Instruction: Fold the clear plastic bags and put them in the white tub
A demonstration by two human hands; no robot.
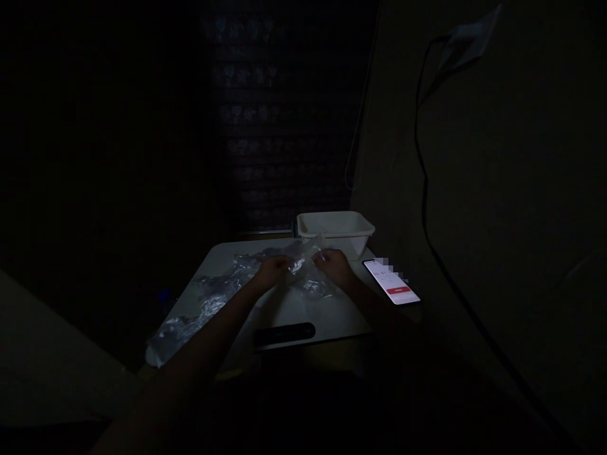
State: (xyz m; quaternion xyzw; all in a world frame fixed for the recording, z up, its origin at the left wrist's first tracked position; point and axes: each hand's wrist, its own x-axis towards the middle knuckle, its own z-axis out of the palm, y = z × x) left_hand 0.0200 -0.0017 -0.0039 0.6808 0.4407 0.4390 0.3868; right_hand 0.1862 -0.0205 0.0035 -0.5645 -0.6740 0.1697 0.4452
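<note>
A clear, crinkled plastic bag (317, 287) hangs between my two hands above the white table. My left hand (272, 273) has its fingers closed on the bag's left side. On the other side, my right hand (334, 264) pinches the plastic near its upper edge. More clear plastic bags (213, 303) lie in a crumpled heap along the table's left side, partly behind my left forearm. Dim light hides the fine detail of my fingers and of anything inside the bag.
A white plastic basin (335, 225) stands at the table's (294, 316) back edge, just beyond my hands. To the right lies a lit phone (391, 282). A dark slot (284, 333) runs near the front edge. A black cable (422, 170) hangs from the wall outlet (467, 47).
</note>
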